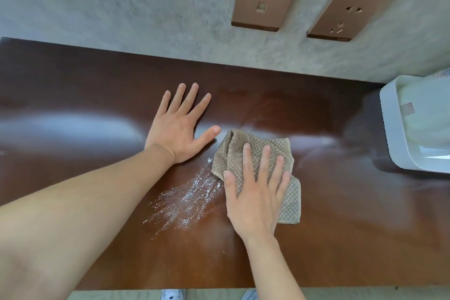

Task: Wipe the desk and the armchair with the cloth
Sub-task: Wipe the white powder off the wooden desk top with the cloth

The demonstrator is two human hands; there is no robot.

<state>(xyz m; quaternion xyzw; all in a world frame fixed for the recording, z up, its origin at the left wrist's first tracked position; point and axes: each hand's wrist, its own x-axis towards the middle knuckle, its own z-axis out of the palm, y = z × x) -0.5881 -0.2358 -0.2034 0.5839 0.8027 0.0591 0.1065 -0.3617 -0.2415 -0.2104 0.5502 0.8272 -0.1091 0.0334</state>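
A dark brown wooden desk fills the view. A crumpled beige waffle-weave cloth lies on it at the middle. My right hand presses flat on the cloth with straight fingers. My left hand rests flat on the bare desk just left of the cloth, fingers spread, thumb tip near the cloth's edge. A streak of white powder lies on the desk between my two arms, left of the cloth. The armchair is out of view.
A white plastic bin stands at the desk's right end. The grey wall behind carries a bronze switch plate and a bronze socket plate. Beyond the desk's near edge the floor and my shoes show.
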